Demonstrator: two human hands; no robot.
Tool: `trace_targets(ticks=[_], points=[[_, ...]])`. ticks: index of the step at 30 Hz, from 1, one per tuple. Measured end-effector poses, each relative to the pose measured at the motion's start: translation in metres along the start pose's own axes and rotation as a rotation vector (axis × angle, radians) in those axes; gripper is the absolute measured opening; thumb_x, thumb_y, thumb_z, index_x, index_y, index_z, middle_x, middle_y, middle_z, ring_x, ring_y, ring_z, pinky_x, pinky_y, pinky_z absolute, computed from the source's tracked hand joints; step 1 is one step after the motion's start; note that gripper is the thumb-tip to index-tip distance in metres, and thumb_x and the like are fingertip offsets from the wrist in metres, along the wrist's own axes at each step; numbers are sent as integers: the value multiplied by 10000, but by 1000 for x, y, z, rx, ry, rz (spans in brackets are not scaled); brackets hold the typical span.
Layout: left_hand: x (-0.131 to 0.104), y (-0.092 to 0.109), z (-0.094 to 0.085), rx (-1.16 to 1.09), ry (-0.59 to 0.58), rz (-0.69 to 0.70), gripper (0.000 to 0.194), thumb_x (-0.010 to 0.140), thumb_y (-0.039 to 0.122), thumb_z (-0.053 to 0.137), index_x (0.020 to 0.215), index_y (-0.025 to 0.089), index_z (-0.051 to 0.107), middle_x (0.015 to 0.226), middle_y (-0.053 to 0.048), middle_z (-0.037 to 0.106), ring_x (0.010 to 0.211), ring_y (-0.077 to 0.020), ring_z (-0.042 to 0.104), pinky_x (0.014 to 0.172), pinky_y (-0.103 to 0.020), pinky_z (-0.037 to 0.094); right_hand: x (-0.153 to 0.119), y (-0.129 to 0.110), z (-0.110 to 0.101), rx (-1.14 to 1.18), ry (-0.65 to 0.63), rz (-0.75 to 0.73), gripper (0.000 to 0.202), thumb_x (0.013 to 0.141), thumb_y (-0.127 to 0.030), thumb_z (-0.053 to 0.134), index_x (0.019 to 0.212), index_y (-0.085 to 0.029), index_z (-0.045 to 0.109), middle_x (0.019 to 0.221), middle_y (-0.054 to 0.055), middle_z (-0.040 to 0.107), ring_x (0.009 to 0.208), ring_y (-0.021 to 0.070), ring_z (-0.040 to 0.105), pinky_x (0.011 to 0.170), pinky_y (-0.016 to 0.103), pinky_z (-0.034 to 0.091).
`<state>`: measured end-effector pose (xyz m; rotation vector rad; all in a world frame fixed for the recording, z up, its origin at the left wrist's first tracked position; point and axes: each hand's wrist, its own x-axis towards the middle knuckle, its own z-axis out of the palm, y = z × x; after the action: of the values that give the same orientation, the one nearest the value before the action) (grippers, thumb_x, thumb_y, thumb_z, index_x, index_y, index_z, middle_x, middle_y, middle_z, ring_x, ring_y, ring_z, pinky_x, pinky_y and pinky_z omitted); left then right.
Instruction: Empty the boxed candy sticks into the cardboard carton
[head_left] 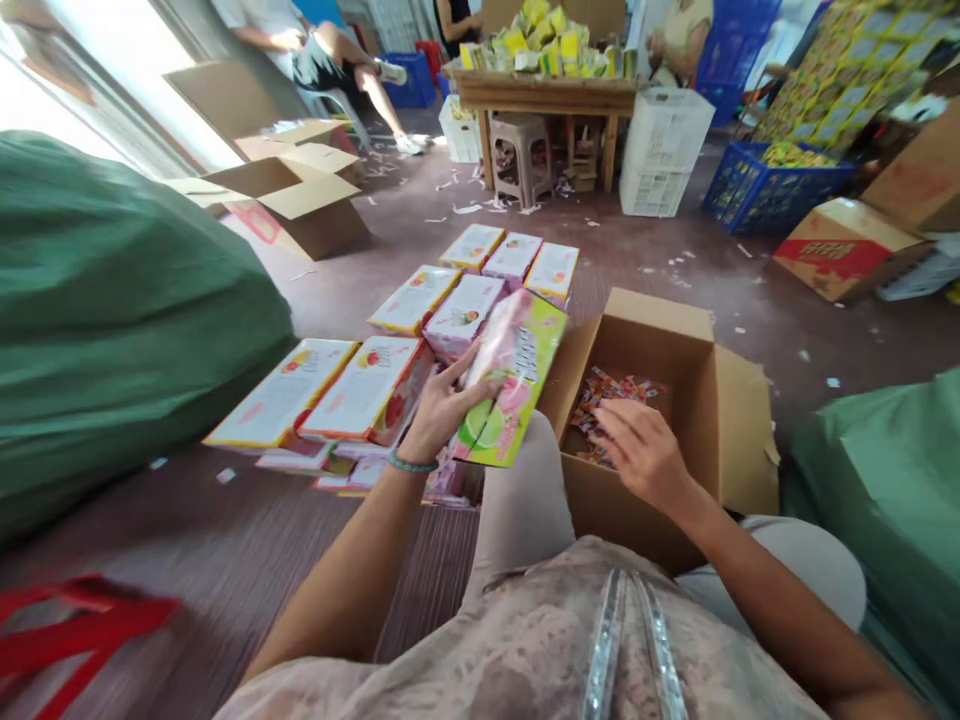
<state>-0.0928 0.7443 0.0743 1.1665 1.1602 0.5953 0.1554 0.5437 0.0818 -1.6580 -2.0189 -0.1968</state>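
Green-and-pink printed carton (510,390), blurred, sits gripped in the left hand (439,410) near centre; the right hand (637,450) dips into the cardboard box (645,330) of sweets (611,390), fingertips hidden, grip unclear.

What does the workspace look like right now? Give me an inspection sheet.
Surface: brown floor, scattered with white paper scraps.
Job's things: green-pink carton held up; open cardboard box holding small wrapped sweets.
Clutter: flat cartons spread in rows on the floor; green sacks on both sides; red stool.
Grippers: left hand grips the carton; right hand reaches into the box, grasp unclear.
Cables: nothing seen.
Surroundings: wooden table piled with yellow packs, blue crates, other people seated.
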Motion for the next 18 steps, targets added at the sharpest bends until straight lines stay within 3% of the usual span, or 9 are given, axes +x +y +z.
trace_targets(ticks=[3,6,10,12,15,18], points=[[7,23,44,212,-275,191,841,621,355,888,1431,170,758,1216,-74,803,1052,-312,684,866,-366,578,42,-6,-18,-100,-126,-250,410,1115,-391,573,1441,-154,642,1408,152,709,1396,282,564,1180,446,437],[11,27,85,160,-562,202,861,635,286,816,1482,168,721,1242,-73,804,1053,-298,683,894,-359,562,54,0,-39,-225,-224,-298,410,1121,-461,549,1311,-124,684,1232,143,742,1220,293,591,1075,456,414],[15,10,122,65,-794,72,925,612,315,905,1501,159,702,1183,-70,812,1030,-294,709,885,-354,558,34,15,-63,-257,-408,-254,374,1083,-508,611,999,-157,709,943,99,694,956,278,560,919,429,397],[20,-3,135,46,-860,0,922,565,296,945,1454,163,739,1094,-62,821,975,-291,727,843,-350,566,20,23,-71,-219,-465,-239,334,1079,-430,632,856,-184,672,860,77,650,882,257,535,863,403,391],[30,-25,149,-127,-895,-200,794,539,225,889,1323,140,799,964,-68,826,817,-258,737,740,-329,578,7,31,-80,-86,-444,-177,337,1088,-219,567,753,-195,600,778,39,590,746,202,483,729,357,359],[41,-42,159,-339,-952,-464,651,519,193,783,1163,109,816,898,-97,828,721,-236,736,684,-313,590,13,34,-92,67,-373,-73,360,1077,-137,528,723,-197,557,743,15,541,693,169,460,666,328,344]])
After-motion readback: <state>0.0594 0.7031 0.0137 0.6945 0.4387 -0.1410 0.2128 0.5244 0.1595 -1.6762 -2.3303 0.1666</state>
